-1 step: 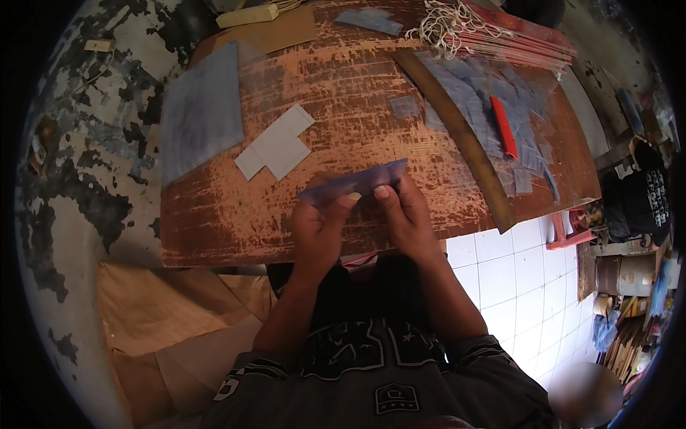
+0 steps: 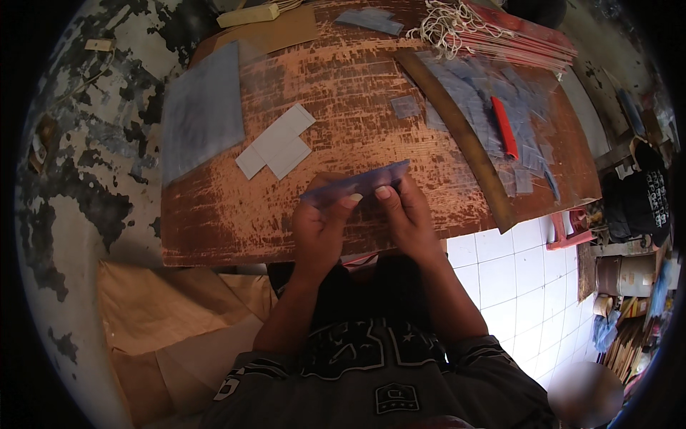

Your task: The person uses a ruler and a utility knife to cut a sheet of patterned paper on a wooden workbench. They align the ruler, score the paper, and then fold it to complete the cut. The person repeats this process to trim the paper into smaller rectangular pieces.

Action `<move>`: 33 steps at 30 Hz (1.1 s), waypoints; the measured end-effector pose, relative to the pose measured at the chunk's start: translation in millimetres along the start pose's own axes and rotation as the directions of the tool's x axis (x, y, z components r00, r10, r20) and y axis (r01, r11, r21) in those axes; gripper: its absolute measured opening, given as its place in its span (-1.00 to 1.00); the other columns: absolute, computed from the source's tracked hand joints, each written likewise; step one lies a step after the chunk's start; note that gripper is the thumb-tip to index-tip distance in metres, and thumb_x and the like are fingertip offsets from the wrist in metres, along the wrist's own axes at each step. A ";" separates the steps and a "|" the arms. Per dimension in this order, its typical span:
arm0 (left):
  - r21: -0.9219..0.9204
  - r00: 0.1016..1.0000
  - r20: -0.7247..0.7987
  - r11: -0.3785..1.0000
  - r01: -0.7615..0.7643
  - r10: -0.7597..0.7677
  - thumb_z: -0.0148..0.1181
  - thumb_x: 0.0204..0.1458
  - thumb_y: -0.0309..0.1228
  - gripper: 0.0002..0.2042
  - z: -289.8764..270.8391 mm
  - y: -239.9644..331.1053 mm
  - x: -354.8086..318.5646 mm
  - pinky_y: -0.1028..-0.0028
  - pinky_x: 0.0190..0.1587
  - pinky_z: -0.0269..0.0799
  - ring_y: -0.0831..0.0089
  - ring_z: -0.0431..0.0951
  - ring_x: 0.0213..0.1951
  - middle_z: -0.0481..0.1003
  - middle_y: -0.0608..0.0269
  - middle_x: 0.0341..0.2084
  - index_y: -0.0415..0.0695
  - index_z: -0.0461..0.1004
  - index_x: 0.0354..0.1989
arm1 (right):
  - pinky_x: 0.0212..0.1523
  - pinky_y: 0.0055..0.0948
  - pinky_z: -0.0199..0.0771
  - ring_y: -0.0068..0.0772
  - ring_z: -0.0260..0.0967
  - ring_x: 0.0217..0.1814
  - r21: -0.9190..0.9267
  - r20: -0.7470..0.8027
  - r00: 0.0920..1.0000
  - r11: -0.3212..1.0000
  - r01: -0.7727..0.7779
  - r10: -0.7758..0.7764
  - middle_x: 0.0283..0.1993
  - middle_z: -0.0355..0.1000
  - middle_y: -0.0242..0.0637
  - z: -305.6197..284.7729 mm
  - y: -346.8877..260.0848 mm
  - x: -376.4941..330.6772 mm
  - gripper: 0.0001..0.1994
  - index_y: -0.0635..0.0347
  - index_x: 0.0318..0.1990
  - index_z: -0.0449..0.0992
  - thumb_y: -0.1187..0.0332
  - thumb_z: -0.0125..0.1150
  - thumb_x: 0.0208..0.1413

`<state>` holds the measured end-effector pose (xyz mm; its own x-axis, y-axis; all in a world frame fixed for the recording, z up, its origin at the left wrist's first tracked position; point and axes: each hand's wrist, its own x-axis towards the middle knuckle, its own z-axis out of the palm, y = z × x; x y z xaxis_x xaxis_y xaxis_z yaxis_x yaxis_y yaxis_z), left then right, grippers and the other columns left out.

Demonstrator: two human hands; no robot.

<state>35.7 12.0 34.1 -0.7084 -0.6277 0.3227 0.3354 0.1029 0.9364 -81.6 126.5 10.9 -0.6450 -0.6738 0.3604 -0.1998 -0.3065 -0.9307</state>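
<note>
A bluish see-through plastic sheet (image 2: 356,184) is held up at a slant near the front edge of the table, its right end higher. My left hand (image 2: 319,225) pinches its left part, thumb on the near face. On the right part my right hand (image 2: 405,218) grips the same way. My other fingers are behind the sheet and partly hidden. Just beyond my left hand lies a pale cut-out template (image 2: 277,141) with stepped edges. A small clear plastic square (image 2: 405,106) rests farther off, beyond my right hand.
The worn brown table (image 2: 343,79) carries a large plastic sheet (image 2: 204,114) at left. On the right lie a long brown strip (image 2: 457,129), scattered plastic pieces (image 2: 468,86) and a red-handled tool (image 2: 504,127). White cords (image 2: 446,32) on red sheets occupy the far right.
</note>
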 end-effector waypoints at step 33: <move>-0.202 0.915 -0.100 0.908 0.366 -0.391 0.39 0.27 -0.38 -0.68 -16.6 15.4 -11.4 0.46 -0.16 0.70 0.44 0.69 -0.24 0.66 0.14 -0.14 -0.36 0.58 0.06 | -0.29 -0.54 0.63 -0.64 0.56 -0.22 0.222 -0.113 0.935 0.926 -0.306 0.336 -0.19 0.61 -0.37 -5.6 -46.5 -0.2 -0.67 0.31 0.03 0.61 0.16 0.26 0.46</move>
<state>59.3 8.0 42.5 -0.7174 -0.6915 -0.0844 0.1706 -0.2919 0.9411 -76.2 144.7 53.8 -0.7539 -0.6568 0.0173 0.1757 -0.2269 -0.9579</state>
